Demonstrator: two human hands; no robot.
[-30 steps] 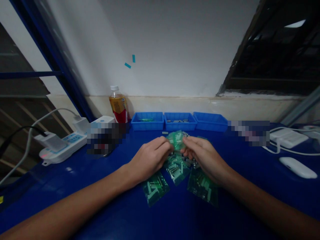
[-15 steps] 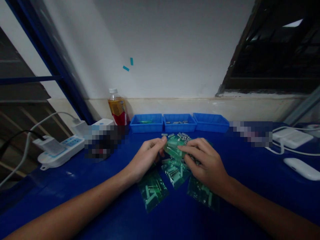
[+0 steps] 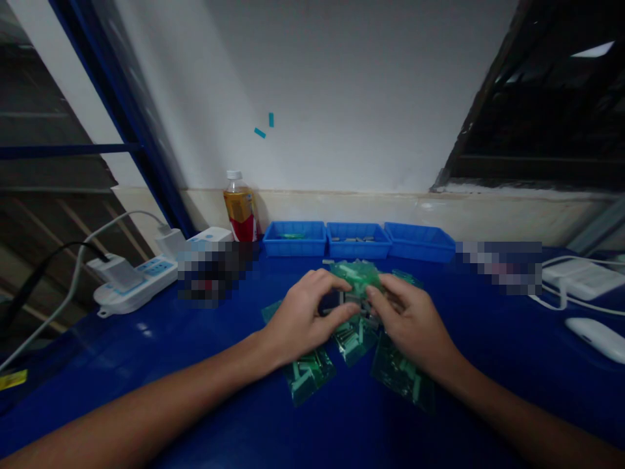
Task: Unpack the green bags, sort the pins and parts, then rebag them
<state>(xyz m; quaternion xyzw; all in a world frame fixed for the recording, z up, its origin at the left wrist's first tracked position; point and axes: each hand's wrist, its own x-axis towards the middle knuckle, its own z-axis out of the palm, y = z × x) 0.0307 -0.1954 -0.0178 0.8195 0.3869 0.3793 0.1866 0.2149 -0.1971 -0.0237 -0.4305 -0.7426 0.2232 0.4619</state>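
Though wall (image 3: pixel 342 98) dim, bags (image 3: pixel 358 342) on blue tabletop (image 3: pixel 312 433)

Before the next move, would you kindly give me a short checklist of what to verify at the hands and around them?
1. Right hand has a grip on the held bag: ok, thumb and fingers appear to pinch its edge.
2. Left hand has a grip on it too: not ok, thumb and fingertips stand apart.
3. Held bag is sealed: cannot tell, too blurred.
4. Middle bag has pieces inside: ok, they show through.
5. Middle tray holds parts: ok, several are visible.
6. Bottle is capped and upright: ok.
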